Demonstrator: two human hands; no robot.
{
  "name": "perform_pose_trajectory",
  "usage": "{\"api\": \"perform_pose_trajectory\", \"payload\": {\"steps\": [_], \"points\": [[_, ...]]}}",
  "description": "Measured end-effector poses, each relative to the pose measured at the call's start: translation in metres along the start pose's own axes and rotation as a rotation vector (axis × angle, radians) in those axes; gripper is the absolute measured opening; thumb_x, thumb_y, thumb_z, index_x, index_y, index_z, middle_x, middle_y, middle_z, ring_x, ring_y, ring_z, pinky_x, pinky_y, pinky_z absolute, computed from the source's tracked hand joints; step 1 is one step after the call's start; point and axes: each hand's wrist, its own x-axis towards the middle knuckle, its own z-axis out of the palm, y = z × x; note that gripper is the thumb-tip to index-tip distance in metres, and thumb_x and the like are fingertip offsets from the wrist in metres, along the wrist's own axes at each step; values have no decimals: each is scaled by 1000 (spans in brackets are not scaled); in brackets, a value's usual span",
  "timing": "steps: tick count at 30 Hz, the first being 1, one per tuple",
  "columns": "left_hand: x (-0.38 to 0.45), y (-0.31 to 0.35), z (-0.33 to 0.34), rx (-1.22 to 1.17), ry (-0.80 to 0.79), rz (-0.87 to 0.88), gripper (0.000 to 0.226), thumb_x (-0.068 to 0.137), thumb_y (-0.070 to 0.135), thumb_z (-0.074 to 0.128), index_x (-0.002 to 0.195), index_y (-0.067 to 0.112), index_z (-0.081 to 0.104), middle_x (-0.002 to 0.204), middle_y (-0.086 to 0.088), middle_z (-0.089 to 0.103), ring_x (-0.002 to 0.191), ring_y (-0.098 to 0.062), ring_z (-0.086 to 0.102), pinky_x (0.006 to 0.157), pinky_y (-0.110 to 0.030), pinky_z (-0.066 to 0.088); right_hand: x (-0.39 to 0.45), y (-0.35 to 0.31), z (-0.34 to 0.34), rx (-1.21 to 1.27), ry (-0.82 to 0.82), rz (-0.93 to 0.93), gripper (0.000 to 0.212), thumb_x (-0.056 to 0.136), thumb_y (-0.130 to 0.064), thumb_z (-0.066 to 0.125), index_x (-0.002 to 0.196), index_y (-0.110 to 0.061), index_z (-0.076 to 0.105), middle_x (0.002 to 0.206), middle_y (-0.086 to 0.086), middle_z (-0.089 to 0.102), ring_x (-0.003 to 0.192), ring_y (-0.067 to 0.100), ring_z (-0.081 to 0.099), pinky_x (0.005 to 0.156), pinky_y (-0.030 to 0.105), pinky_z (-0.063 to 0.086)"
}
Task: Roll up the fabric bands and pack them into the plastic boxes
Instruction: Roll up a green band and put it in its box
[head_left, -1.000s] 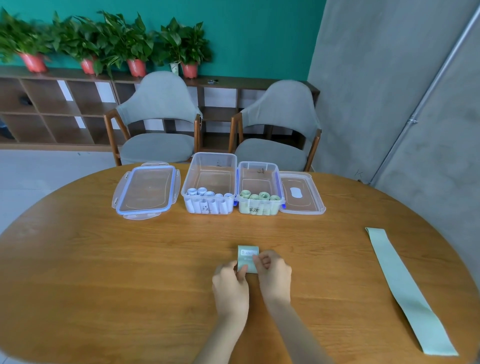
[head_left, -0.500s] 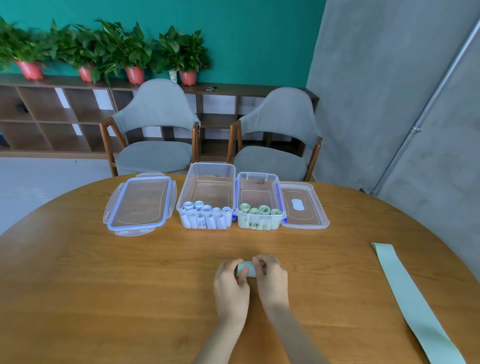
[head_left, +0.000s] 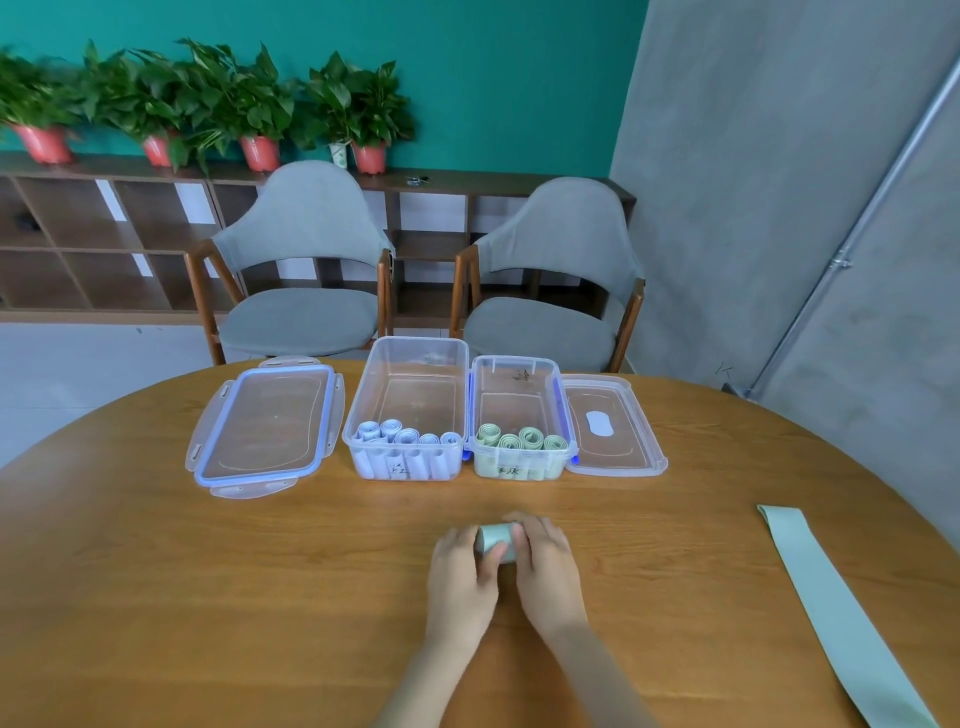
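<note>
Green rolled band (head_left: 496, 542) sits gripped by my left hand (head_left: 460, 574) and right hand (head_left: 545, 564), fingers curled around it. Rolling looks finished. Next, I judge, it goes into the green-roll box (head_left: 521, 410) just beyond.

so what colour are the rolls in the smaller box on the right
Pale green rolls, in the smaller box, seen from the head view.

Green roll (head_left: 496, 541) between both hands

The wooden table (head_left: 156, 597) carries two lids (head_left: 265, 426), two boxes (head_left: 410, 410), a flat band (head_left: 831, 597).
</note>
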Motion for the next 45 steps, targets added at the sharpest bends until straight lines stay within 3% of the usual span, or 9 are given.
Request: {"api": "perform_pose_trajectory", "payload": {"steps": [6, 9, 13, 19, 23, 34, 39, 42, 45], "points": [[0, 24, -23, -333, -144, -153, 43, 87, 37, 63, 61, 12, 42, 55, 10, 36, 53, -5, 33, 52, -19, 29, -14, -20, -16, 292, 53, 114, 32, 101, -31, 33, 72, -24, 45, 65, -7, 47, 63, 8, 43, 63, 24, 36], [-4, 32, -27, -505, -192, -173, 33, 81, 43, 64, 74, 12, 55, 65, 7, 52, 56, -5, 47, 56, -17, 38, -16, -25, -24, 312, -6, 203, 41, 101, -35, 34, 70, -14, 50, 56, 0, 49, 58, 21, 49, 66, 38, 43], [-7, 42, -36, -408, -278, -57, 30, 77, 46, 61, 86, 17, 66, 60, 10, 55, 53, -9, 53, 55, -28, 46, -21, -29, -36, 451, -54, 306, 41, 99, -34, 43, 66, -16, 57, 54, -5, 52, 57, 16, 52, 57, 28, 45], [-5, 58, -50, -336, -205, -61, 23, 89, 32, 62, 71, 18, 66, 48, 7, 52, 46, -9, 54, 52, -24, 42, -34, -37, -47, 499, -83, 194, 27, 99, -37, 43, 88, -22, 64, 55, -10, 53, 56, 6, 49, 59, 28, 43], [-3, 65, -59, -521, -335, -121, 19, 89, 26, 63, 90, 8, 69, 57, 4, 59, 52, -7, 54, 59, -17, 43, -30, -40, -55, 521, -16, 177, 19, 97, -34, 47, 94, -25, 64, 61, -7, 61, 58, 5, 54, 65, 35, 48], [50, 78, -51, -655, -234, -155, 22, 91, 24, 61, 86, 4, 69, 55, -4, 52, 47, -12, 45, 54, -22, 39, 22, -58, -86, 702, -209, 78, 23, 100, -17, 44, 102, -6, 64, 63, -11, 53, 61, 5, 45, 58, 16, 39], [96, 88, -50, -622, -227, -53, 21, 93, 26, 56, 110, 13, 62, 93, -1, 66, 72, -7, 63, 68, -20, 50, 90, -59, -107, 291, -121, -124, 16, 99, -23, 48, 99, -14, 62, 59, -9, 52, 56, 5, 45, 57, 20, 37], [124, 78, -51, -335, -98, 63, 27, 93, 21, 57, 119, 19, 57, 105, 2, 62, 86, -5, 59, 75, -14, 44, 140, -48, -120, -135, 5, -227, 13, 98, -25, 47, 104, -18, 56, 67, -3, 56, 59, 11, 46, 57, 26, 34], [140, 66, -51, -28, -84, 176, 26, 91, 26, 59, 116, 22, 61, 109, 9, 63, 102, -7, 57, 82, -23, 42, 176, -30, -123, -477, -125, -328, 12, 98, -23, 44, 104, -14, 49, 90, 3, 55, 78, 21, 52, 67, 32, 39]]}}
